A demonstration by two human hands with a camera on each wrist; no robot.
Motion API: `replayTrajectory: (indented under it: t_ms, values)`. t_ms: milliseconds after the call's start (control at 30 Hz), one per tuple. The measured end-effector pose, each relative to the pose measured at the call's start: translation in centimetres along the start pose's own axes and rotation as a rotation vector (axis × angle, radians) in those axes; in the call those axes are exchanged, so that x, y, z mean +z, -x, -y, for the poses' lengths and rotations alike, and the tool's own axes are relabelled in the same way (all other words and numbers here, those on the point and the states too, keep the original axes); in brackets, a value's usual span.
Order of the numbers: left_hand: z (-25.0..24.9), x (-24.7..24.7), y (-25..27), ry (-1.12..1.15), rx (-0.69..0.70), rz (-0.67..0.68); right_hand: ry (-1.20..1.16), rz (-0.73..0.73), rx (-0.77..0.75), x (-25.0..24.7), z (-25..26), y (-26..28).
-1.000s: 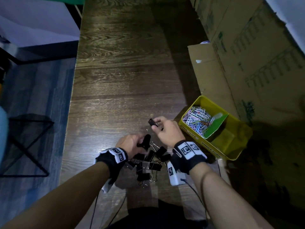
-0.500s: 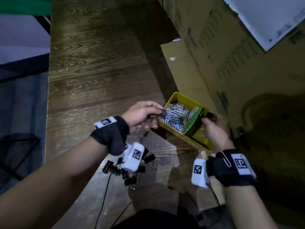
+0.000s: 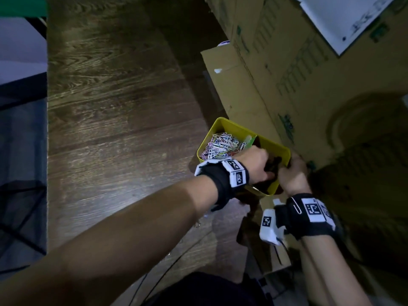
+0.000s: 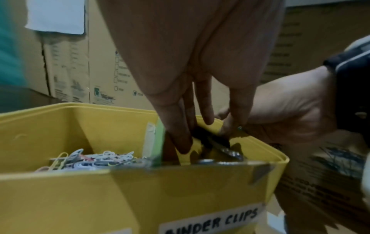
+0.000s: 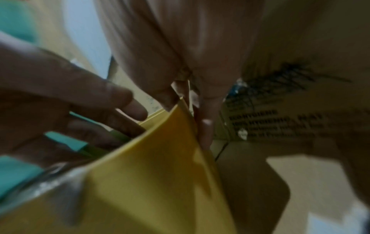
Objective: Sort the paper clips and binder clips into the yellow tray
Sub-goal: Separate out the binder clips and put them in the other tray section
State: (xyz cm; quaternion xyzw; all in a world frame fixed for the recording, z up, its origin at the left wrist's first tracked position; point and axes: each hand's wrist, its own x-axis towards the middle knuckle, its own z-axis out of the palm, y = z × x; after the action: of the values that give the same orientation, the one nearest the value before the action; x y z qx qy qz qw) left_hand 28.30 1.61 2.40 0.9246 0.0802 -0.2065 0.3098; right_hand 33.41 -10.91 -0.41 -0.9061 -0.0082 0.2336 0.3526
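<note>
The yellow tray (image 3: 223, 121) stands at the table's right side, split by a green divider (image 3: 250, 140). Colored paper clips (image 3: 220, 144) fill its far compartment. My left hand (image 3: 258, 164) reaches down into the near compartment, labeled BINDER CLIPS (image 4: 212, 221). In the left wrist view my left hand (image 4: 204, 137) pinches a black binder clip (image 4: 214, 140) between fingertips and thumb, low inside the tray (image 4: 60, 197). My right hand (image 3: 291, 173) grips the tray's right rim; in its own blurred view my right hand (image 5: 192, 110) pinches the yellow wall (image 5: 160, 158).
Large cardboard boxes (image 3: 287, 85) stand close behind and to the right of the tray. The dark wood table (image 3: 121, 107) stretches away to the left, its left edge dropping to the floor. A white paper clip (image 3: 295, 205) hangs on my right wristband.
Both hands left the binder clip pile for the tray. My left hand moved from over the paper clips into the binder clip compartment. My right hand moved to the tray's right rim.
</note>
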Motion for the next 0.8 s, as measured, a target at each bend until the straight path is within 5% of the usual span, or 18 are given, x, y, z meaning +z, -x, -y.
replayTrajectory:
  t_ms: [200, 333, 433, 633, 800]
  values:
    - [5.7, -2.0, 6.1, 0.306, 0.140, -0.215, 0.114, 0.084, -0.130, 1.3, 2.2, -0.9]
    - [12.9, -1.8, 13.3, 0.460, -0.074, -0.230, 0.121, 0.108, -0.140, 4.5, 5.1, -1.8]
    - [17.8, -0.2, 17.5, 0.334, -0.268, -0.156, 0.176, 0.151, -0.118, 7.3, 7.5, -1.2]
    - [20.7, 4.5, 21.4, 0.230, -0.321, -0.224, 0.137, 0.303, -0.236, 11.4, 9.7, 2.7]
    - [20.7, 7.7, 23.3, 0.253, -0.420, -0.234, -0.074, 0.444, -0.135, 12.4, 5.1, 4.3]
